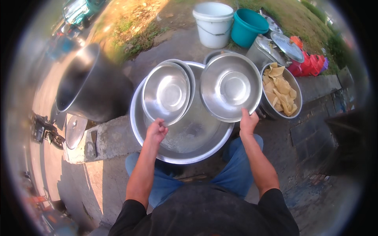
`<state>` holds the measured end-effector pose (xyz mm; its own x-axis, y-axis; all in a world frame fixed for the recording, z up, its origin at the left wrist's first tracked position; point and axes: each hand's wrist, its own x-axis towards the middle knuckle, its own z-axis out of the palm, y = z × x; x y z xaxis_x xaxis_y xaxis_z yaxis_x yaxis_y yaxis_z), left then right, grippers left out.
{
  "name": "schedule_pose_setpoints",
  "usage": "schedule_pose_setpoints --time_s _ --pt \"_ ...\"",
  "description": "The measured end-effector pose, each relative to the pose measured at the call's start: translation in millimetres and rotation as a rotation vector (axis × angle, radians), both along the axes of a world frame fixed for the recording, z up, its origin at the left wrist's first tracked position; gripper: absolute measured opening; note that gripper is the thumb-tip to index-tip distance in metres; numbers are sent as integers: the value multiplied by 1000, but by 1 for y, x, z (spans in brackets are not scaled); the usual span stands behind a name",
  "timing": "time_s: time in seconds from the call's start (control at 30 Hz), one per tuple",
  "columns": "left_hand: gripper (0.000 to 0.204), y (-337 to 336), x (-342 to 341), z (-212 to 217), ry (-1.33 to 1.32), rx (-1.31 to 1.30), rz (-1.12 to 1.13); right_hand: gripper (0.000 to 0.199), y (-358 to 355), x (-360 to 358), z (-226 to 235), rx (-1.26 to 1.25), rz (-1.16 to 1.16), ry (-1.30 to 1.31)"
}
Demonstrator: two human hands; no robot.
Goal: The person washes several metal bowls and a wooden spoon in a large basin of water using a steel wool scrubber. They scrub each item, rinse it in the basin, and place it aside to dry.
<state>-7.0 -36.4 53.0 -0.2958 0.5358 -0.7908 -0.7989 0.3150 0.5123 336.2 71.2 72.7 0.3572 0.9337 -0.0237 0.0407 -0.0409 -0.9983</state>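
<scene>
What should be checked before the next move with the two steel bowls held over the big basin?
1. Left hand grips the lower rim of the left steel bowl: ok.
2. Right hand grips the lower rim of the right steel bowl: ok.
3. The two bowls are apart, not knocking together: cannot tell, their rims look very close.
4. A second bowl seems nested behind the left one; whether it is secure: cannot tell.
5. Big basin below both bowls to catch a slip: ok.
6. Pot of yellow chips beside the right bowl, close enough to be bumped: not ok.
</scene>
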Motion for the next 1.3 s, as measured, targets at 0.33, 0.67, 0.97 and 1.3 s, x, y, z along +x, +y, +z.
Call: schedule_pose_setpoints --time_s 0.33,0.67,0.97,1.3 --pt "12 1 14 48 299 83 -247 15 -37 -107 -2 -340 191 280" --pt "44 -22 5 39 698 206 -84 19 -52 -105 1 -308 250 324" --pt "24 -49 -18 31 105 211 -72 11 -44 -111 40 -49 850 359" --pt "26 -52 -57 62 261 190 253 16 -41 -92 31 -367 590 431"
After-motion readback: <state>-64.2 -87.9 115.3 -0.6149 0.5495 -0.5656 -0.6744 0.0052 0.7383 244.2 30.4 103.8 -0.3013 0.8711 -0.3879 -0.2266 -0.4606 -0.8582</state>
